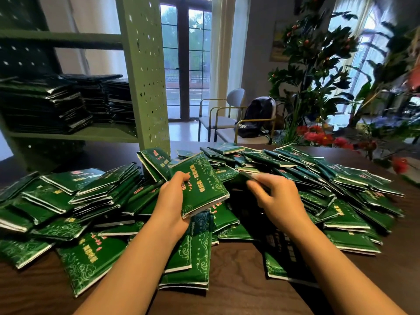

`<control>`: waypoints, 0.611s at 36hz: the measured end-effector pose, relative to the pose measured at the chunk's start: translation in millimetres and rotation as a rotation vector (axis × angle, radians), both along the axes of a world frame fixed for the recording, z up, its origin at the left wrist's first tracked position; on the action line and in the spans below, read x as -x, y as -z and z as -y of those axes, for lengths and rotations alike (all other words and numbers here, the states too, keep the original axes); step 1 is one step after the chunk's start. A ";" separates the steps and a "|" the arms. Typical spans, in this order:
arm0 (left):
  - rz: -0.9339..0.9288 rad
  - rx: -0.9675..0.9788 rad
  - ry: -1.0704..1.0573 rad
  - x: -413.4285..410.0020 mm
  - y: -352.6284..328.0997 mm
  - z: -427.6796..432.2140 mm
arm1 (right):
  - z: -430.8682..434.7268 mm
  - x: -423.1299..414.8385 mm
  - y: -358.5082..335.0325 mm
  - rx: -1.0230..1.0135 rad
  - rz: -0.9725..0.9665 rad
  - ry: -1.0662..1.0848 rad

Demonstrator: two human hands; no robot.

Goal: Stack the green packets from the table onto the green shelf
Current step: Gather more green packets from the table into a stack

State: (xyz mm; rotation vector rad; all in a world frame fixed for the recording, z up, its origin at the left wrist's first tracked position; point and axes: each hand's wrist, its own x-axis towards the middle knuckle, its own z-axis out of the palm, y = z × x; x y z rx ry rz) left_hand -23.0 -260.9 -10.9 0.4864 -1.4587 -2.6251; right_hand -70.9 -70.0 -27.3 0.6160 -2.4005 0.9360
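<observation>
A dark wooden table [238,296] bore a sprawling heap of green packets [329,189]; the green shelf [145,71] at left held finished stacks [45,103]. Gathering looked to be the step in hand. The left hand [172,201] gripped a small bundle [202,185], thumb on top. The right hand [275,201], blurred, curled its fingers at a loose packet [250,180]; whether they pinched it, I cannot tell. Next it would need laying squarely on the bundle.

Head view: looks forward-down, close over table [227,298]; shelf [145,64] ahead-left.
</observation>
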 end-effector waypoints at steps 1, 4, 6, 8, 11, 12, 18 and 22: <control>0.006 0.003 0.004 0.3 0.0 -0.2 | 0.4 -1.7 -2.2 0.099 -0.019 -0.018; 0.027 0.013 0.016 1.2 1.9 0.0 | -0.7 -3.4 -7.1 0.387 -0.039 -0.049; 0.041 0.036 0.040 1.8 3.2 -0.3 | -1.7 -3.9 -10.2 0.590 -0.011 -0.079; 0.052 0.065 0.054 0.8 3.3 -1.6 | -0.8 -5.1 -15.3 0.813 0.051 -0.128; 0.083 0.100 0.084 0.8 3.8 -3.5 | -0.8 -6.0 -23.2 1.234 0.297 -0.279; 0.091 0.098 0.102 -0.4 2.7 -3.9 | -1.7 -6.5 -24.4 1.331 0.366 -0.336; 0.149 0.153 0.315 -5.8 2.1 -5.3 | 1.1 -9.2 -23.5 1.497 0.564 -0.553; 0.115 0.197 0.403 -8.9 3.4 -7.5 | 3.8 -8.9 -22.0 1.434 0.629 -0.629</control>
